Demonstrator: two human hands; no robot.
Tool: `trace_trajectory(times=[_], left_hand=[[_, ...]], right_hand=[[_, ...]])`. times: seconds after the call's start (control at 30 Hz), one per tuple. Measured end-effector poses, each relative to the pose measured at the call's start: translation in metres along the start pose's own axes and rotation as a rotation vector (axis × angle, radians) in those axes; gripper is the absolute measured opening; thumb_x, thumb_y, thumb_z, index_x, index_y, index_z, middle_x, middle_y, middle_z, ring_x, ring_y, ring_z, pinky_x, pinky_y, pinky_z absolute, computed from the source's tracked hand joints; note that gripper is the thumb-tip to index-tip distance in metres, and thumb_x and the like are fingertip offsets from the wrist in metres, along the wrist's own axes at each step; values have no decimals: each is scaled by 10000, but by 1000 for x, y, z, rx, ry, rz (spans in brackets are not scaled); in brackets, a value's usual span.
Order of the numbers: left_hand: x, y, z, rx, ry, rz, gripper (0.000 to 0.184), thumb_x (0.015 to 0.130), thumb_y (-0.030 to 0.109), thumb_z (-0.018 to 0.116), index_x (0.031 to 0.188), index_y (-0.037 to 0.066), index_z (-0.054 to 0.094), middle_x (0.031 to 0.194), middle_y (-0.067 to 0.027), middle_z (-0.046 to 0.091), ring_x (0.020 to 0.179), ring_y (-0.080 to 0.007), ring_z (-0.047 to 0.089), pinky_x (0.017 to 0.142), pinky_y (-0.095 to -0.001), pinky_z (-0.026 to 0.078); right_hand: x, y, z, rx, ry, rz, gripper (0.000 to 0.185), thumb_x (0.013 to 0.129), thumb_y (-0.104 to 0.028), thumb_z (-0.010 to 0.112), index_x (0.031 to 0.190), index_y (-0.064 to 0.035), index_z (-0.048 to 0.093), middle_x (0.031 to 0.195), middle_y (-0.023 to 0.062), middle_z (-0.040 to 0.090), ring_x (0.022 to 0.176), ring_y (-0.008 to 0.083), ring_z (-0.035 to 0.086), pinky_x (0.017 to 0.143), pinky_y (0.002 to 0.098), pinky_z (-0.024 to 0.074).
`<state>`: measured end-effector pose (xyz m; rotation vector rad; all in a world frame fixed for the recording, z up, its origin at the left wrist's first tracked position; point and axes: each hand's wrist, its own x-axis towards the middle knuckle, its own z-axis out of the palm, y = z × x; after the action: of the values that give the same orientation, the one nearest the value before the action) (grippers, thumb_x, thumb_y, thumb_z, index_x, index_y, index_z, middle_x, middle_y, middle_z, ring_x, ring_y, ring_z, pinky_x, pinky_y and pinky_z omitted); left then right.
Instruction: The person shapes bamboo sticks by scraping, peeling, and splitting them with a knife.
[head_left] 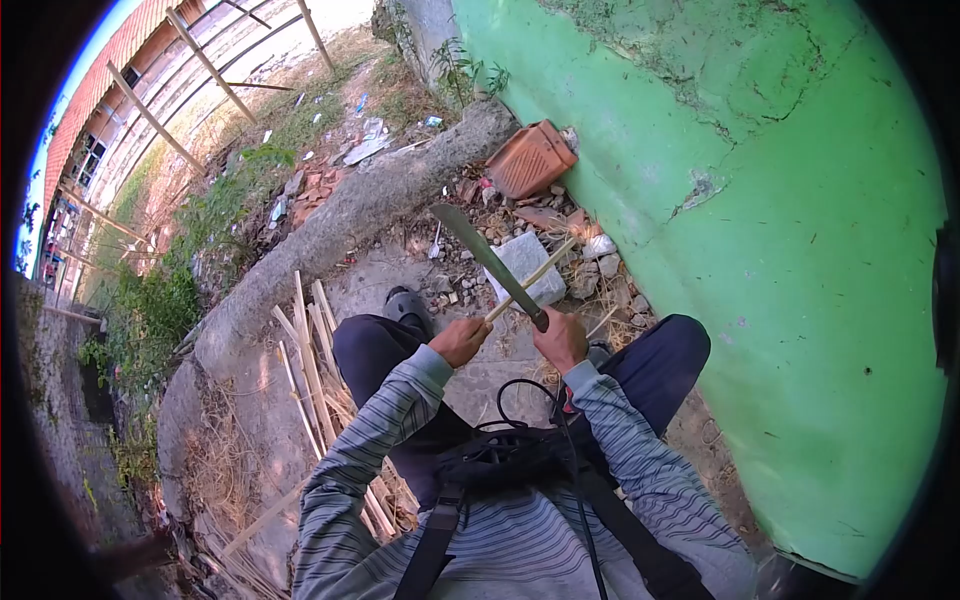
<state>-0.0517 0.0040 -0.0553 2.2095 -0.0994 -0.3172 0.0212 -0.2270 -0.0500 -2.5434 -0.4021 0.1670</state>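
Note:
My left hand (460,342) is closed round the lower end of a thin pale wooden strip (547,266), which slants up to the right. In my right hand (562,339) is the handle of a machete (483,250), its long dark blade pointing up and to the left. Blade and strip cross just above my hands. Under the crossing, a light grey stone block (527,268) lies on the ground between my knees. Whether the blade touches the strip cannot be made out.
A green wall (780,300) rises on the right. Split wooden strips (312,370) lie beside my left leg. Beyond the block are rubble, an orange clay block (531,160) and a low concrete kerb (350,215). A black cable (575,450) hangs over my lap.

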Motion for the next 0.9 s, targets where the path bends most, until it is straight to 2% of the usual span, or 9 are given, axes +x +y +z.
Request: trace_trajectory(times=[0.17,0.23,0.37,0.43,0.5,0.63,0.7,0.8,0.9], left_hand=[[-2,0,3,33,-3,-14,362,1032,302,449,938,-26,571,772,-235,590,751,-409,591,692,-492,433],[-8,-2,-2,45,3,-11,369,1037,308,441,937,-22,573,759,-226,589,738,-397,593,684,-488,433],[-14,0,-2,-19,-14,-8,381,1045,320,432,909,-14,558,694,-185,554,672,-340,564,650,-473,422],[-7,4,-6,-16,-37,-25,383,1044,322,435,898,-13,552,675,-170,540,651,-320,549,640,-468,417],[-6,7,-9,-88,-48,-82,396,1035,329,436,907,-23,563,787,-251,591,766,-432,584,706,-518,425],[1,15,-8,-62,-41,-51,396,1035,327,438,904,-25,563,781,-249,592,752,-431,583,699,-522,421],[-1,14,-7,-98,16,14,400,1042,324,445,851,-11,554,657,-137,525,633,-275,525,616,-446,402],[-3,14,-9,-127,-14,-68,397,1042,321,447,864,-15,561,666,-146,528,638,-282,529,627,-451,410],[-5,7,-6,-61,28,-33,391,1040,316,453,878,-22,566,678,-158,531,639,-293,534,635,-455,416]], right_hand=[[-2,-3,2,-39,-36,-75,173,789,-244,681,926,-143,714,747,192,680,734,426,670,661,523,531],[14,15,-5,-50,113,94,168,781,-251,687,880,-119,719,750,197,681,735,422,673,670,518,533],[42,77,12,6,166,268,171,775,-248,691,816,-84,714,739,201,677,732,421,674,663,501,536],[39,70,16,26,197,214,177,770,-233,694,767,-56,705,735,199,678,722,415,675,648,489,534],[34,62,22,25,197,127,187,776,-253,702,803,-68,706,745,203,682,729,419,676,655,500,539],[13,29,5,32,100,-24,180,786,-285,700,854,-119,713,713,197,675,695,412,677,632,513,540],[6,22,4,38,110,-83,158,786,-286,693,864,-149,713,683,187,666,668,408,673,608,516,534],[3,16,5,10,59,-154,166,784,-289,688,874,-152,713,690,185,670,672,408,675,609,523,532],[12,19,0,-10,32,-79,168,783,-273,689,883,-141,713,724,190,680,704,413,677,630,518,537]])
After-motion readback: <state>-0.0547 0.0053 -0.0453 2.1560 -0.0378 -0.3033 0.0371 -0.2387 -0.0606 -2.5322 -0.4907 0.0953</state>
